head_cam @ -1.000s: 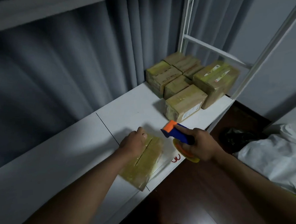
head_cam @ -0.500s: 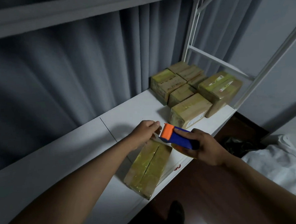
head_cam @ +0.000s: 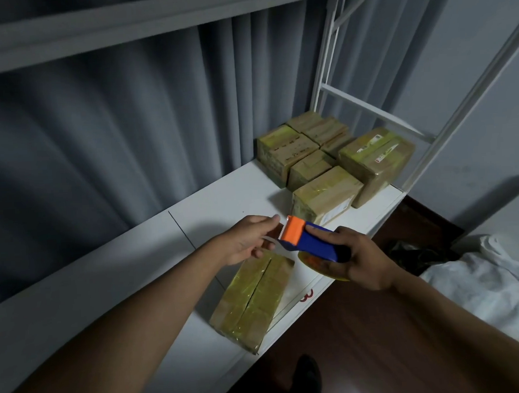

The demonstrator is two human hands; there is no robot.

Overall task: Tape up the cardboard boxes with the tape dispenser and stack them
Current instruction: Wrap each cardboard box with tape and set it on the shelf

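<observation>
Right now my right hand (head_cam: 361, 261) grips the tape dispenser (head_cam: 311, 238) above the unsealed cardboard box (head_cam: 252, 300) on the worktop (head_cam: 216, 205), while my left hand (head_cam: 250, 239) seems to pinch the tape end, which could slip, fold or stick crooked.

Tape dispenser (head_cam: 308, 239): blue handle, orange head, yellowish roll underneath, held in air just above near box. Near box (head_cam: 254, 300): flat, tape-wrapped cardboard, center seam visible, lying at shelf front edge. Taped boxes (head_cam: 322, 159) clustered at shelf far right end, touching ea. other.
</observation>
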